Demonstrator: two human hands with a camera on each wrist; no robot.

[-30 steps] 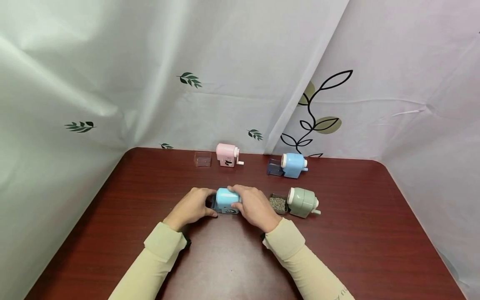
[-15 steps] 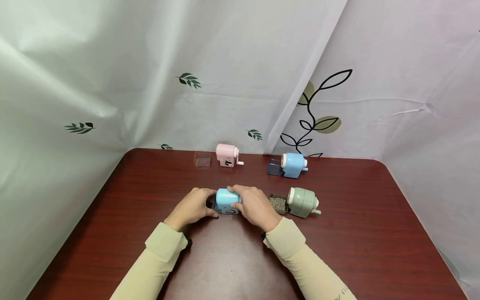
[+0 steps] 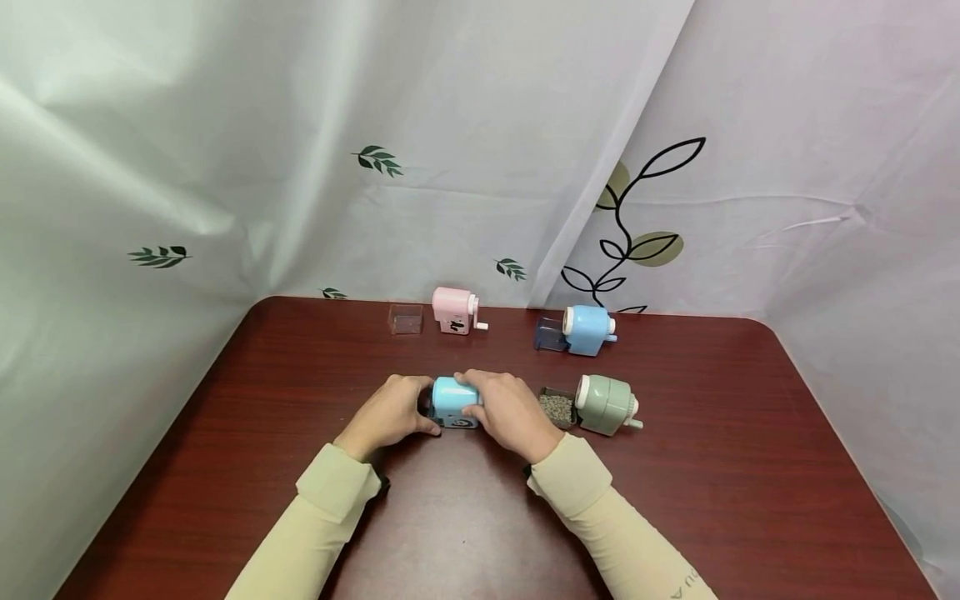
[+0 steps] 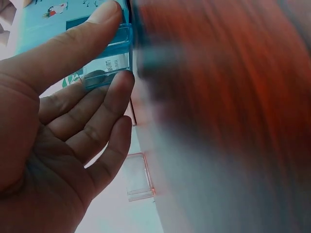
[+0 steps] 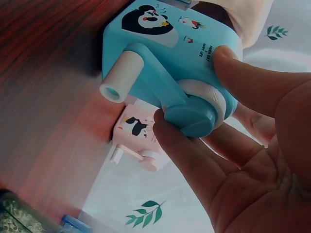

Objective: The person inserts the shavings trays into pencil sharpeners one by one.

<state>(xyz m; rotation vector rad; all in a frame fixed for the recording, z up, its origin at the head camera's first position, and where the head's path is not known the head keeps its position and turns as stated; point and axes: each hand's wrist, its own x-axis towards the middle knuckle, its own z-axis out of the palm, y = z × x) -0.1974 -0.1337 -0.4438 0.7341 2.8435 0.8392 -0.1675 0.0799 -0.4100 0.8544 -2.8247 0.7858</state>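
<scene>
A turquoise crank pencil sharpener [image 3: 452,397] with panda pictures stands on the brown table, between both hands. My right hand [image 3: 513,417] grips its body from the crank side, thumb on one face and fingers on the other. In the right wrist view the crank handle [image 5: 121,75] points down toward the table, away from the palm. My left hand [image 3: 386,414] pinches the sharpener's clear blue shavings drawer [image 4: 108,65] between thumb and fingertips. That drawer sits partly inside the body, with its outer end showing in the left wrist view.
Behind are a pink sharpener [image 3: 452,304] with its clear drawer [image 3: 406,321] lying apart, and a blue sharpener [image 3: 588,330] beside its dark blue drawer [image 3: 550,336]. At right, a green sharpener [image 3: 606,404] stands by a drawer of shavings [image 3: 556,410]. A white curtain [image 3: 450,167] hangs behind.
My left hand has edged right toward the turquoise sharpener, and less of the drawer shows outside the body. The right hand and the other sharpeners stay where they were.
</scene>
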